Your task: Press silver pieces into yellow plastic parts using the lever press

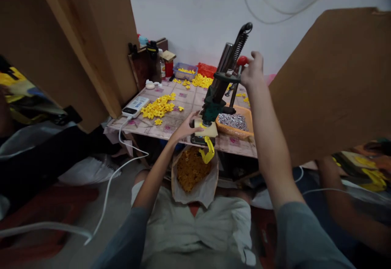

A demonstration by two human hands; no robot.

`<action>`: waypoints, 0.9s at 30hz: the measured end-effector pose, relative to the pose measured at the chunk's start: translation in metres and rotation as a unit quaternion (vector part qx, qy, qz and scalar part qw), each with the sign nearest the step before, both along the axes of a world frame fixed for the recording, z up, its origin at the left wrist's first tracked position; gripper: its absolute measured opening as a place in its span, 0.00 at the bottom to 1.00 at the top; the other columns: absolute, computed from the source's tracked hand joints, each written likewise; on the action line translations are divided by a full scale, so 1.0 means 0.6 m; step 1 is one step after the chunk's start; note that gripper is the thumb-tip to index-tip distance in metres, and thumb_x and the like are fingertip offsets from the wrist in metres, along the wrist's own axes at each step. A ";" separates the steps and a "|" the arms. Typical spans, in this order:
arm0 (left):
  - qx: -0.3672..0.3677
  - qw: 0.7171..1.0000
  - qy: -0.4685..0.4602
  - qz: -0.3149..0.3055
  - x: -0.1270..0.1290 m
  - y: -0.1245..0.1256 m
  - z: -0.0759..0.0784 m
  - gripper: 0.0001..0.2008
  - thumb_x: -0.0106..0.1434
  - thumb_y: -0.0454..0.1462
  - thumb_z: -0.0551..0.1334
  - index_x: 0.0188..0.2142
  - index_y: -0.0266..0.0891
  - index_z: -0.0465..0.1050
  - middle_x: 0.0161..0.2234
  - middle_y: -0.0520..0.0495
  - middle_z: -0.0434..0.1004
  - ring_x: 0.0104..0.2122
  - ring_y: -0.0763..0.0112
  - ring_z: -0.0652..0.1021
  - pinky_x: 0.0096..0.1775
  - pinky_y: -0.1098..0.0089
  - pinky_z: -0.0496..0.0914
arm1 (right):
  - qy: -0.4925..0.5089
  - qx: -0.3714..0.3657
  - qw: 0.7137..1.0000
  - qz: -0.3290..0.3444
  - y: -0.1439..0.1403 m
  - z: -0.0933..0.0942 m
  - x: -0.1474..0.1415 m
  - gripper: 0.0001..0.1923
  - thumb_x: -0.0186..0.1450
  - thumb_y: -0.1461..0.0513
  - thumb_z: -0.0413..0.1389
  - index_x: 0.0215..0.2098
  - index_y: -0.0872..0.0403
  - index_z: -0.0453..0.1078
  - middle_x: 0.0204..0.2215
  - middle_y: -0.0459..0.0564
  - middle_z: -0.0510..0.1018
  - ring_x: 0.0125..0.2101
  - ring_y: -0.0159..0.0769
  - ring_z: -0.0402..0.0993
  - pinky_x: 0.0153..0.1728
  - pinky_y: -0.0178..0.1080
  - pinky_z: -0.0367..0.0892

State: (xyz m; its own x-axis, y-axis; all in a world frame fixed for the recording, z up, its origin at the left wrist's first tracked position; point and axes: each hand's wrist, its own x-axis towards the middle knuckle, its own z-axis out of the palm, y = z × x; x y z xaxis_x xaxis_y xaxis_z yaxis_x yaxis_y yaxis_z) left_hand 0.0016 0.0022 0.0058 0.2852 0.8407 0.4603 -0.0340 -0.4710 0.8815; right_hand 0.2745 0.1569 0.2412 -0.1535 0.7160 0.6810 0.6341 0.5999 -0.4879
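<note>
A green and black hand press (218,93) stands at the front edge of the low table (171,124). My right hand (252,71) grips the red knob of its lever (243,60), raised high. My left hand (187,125) rests at the press base, fingertips on a small yellow plastic part (202,126) on a wooden block under the ram. A yellow chute (208,151) hangs from the base over an open bag of yellow parts (191,171) in my lap.
A pile of yellow parts (159,108) lies left of the press, more at the back (200,80). An orange tray of small metal pieces (234,122) sits right of it. A white device (136,106) with cable lies at the left edge. Cardboard panels flank both sides; another person's arm (336,191) is at right.
</note>
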 end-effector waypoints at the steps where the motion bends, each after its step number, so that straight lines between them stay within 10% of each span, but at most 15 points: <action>1: 0.012 0.999 0.016 0.049 -0.001 0.006 -0.002 0.44 0.60 0.50 0.77 0.71 0.44 0.65 0.71 0.33 0.68 0.73 0.48 0.69 0.73 0.51 0.64 | 0.084 -0.031 0.996 0.029 0.026 0.015 -0.002 0.52 0.77 0.35 0.22 0.56 0.63 0.74 0.44 0.59 0.79 0.41 0.42 0.82 0.35 0.45 0.74; 3: 0.017 0.977 0.053 0.205 -0.003 0.023 -0.005 0.36 0.67 0.50 0.72 0.69 0.42 0.67 0.73 0.31 0.63 0.75 0.44 0.63 0.75 0.46 0.57 | 0.229 -0.055 0.968 0.083 0.019 0.027 -0.017 0.51 0.77 0.34 0.24 0.55 0.62 0.72 0.37 0.53 0.77 0.34 0.35 0.80 0.32 0.39 0.72; 6: -0.024 0.911 0.116 0.395 -0.002 0.058 -0.006 0.28 0.72 0.46 0.64 0.66 0.38 0.69 0.73 0.24 0.58 0.76 0.35 0.58 0.73 0.35 0.52 | 0.316 0.010 0.943 0.105 -0.124 0.003 -0.055 0.45 0.78 0.34 0.29 0.60 0.56 0.70 0.33 0.48 0.74 0.28 0.31 0.75 0.28 0.35 0.69; 11: -0.037 0.896 0.217 0.386 -0.006 0.106 -0.008 0.19 0.70 0.39 0.62 0.58 0.33 0.74 0.68 0.19 0.65 0.71 0.28 0.64 0.69 0.34 0.58 | 0.283 0.115 0.952 0.036 -0.380 -0.088 -0.075 0.40 0.79 0.37 0.26 0.58 0.46 0.72 0.38 0.55 0.76 0.32 0.41 0.77 0.29 0.44 0.72; 16: 0.019 0.898 0.272 0.346 -0.009 0.097 -0.018 0.16 0.69 0.34 0.56 0.53 0.33 0.76 0.59 0.22 0.72 0.66 0.33 0.68 0.68 0.36 0.60 | 0.110 0.057 0.989 -0.075 -0.300 -0.125 -0.029 0.40 0.78 0.35 0.32 0.59 0.48 0.75 0.45 0.58 0.80 0.49 0.49 0.79 0.52 0.51 0.76; 20: 0.021 0.879 0.278 0.388 -0.001 0.079 -0.014 0.16 0.71 0.35 0.56 0.52 0.35 0.77 0.61 0.21 0.71 0.66 0.29 0.67 0.64 0.34 0.63 | -0.036 -0.144 0.973 -0.175 -0.225 -0.183 0.018 0.25 0.79 0.49 0.43 0.50 0.54 0.77 0.50 0.61 0.82 0.54 0.51 0.76 0.58 0.49 0.71; 27: 0.047 0.915 0.249 0.313 -0.005 0.064 0.009 0.17 0.76 0.39 0.55 0.54 0.36 0.79 0.53 0.30 0.76 0.60 0.43 0.73 0.65 0.46 0.67 | -0.152 -0.373 0.913 -0.066 -0.219 -0.258 0.034 0.08 0.66 0.57 0.61 0.32 0.53 0.75 0.37 0.53 0.86 0.38 0.42 0.75 0.45 0.40 0.70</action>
